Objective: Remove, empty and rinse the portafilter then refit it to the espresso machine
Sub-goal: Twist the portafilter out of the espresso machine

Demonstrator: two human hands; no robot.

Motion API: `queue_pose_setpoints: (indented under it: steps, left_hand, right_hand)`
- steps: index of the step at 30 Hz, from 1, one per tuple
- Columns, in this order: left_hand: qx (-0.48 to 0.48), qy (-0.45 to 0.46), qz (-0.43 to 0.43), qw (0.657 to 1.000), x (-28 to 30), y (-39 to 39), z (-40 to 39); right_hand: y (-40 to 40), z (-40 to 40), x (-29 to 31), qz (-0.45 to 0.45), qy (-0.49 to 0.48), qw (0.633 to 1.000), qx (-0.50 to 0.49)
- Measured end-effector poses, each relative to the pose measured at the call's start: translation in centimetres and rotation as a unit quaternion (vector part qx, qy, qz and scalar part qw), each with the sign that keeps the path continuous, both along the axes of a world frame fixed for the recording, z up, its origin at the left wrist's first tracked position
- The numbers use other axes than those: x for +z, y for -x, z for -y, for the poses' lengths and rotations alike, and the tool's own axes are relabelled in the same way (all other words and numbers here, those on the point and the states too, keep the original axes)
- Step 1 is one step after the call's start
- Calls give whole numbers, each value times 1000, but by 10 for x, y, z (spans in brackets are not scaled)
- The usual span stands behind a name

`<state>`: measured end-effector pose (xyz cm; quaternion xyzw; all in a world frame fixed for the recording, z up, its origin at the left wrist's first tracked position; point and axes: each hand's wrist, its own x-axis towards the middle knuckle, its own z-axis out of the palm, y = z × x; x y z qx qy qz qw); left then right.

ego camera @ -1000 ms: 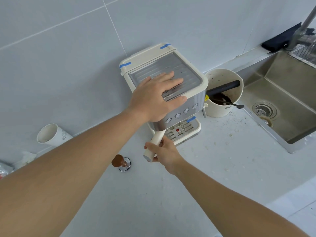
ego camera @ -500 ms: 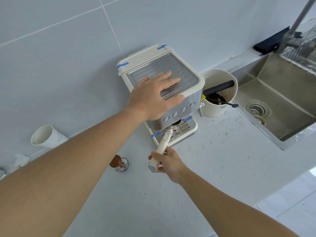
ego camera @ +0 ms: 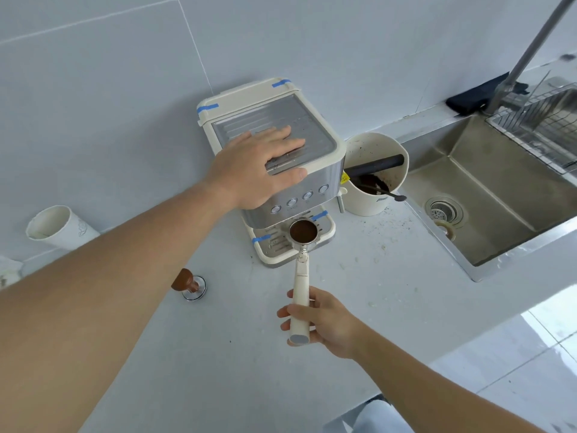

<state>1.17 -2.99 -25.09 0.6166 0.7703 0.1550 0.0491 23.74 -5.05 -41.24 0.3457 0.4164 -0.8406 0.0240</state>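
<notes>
Room: grey tiled wall, pale worktop (ego camera: 390, 276) along it, steel sink (ego camera: 499, 195) let into its right end.
Machine: espresso machine (ego camera: 315, 170) at the worktop's back edge against the wall, blue tape on its corners.
Left hand: left hand (ego camera: 259, 170) flat on the machine's top, fingers straight and slightly spread, thumb over the front edge. Holding nothing, just bracing.
Right hand: right hand (ego camera: 324, 323) wrapped round the end of the handle, fingers curled under, thumb alongside.
Portafilter: portafilter (ego camera: 302, 245) out of the group head, basket face-up over the drip tray at the machine's front, handle pointing toward the person.
Basket contents: full of dark spent grounds, roughly level with the rim.
Knock box: white knock box (ego camera: 374, 173) just right of the machine, between it and the sink; dark bar across the mouth, grounds and a spoon inside.
Cup: paper cup (ego camera: 59, 226) on its side at the far left by the wall; can't tell if anything is in it.
Tamper: tamper (ego camera: 189, 284) on the worktop left of the handle, apart from everything.
Stage: removal done, by my read; emptying is next.
Risk 1: tilt on the way to the knock box drops grounds on the worktop, which already has specks.
Risk 2: grip is at the handle's far end, so the heavy basket end could sag or twist when struck on the bar.
Risk 3: spoon in the box sits under the bar; a knock could flick it out.
</notes>
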Motion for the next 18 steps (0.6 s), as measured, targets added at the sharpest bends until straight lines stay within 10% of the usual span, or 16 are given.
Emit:
queue_pose_setpoints:
  steps: [18]
  left_hand:
    - [83,59,31,994,14,-25,-6]
  right_hand:
    - [-111,-99,37,-31,5,997,69]
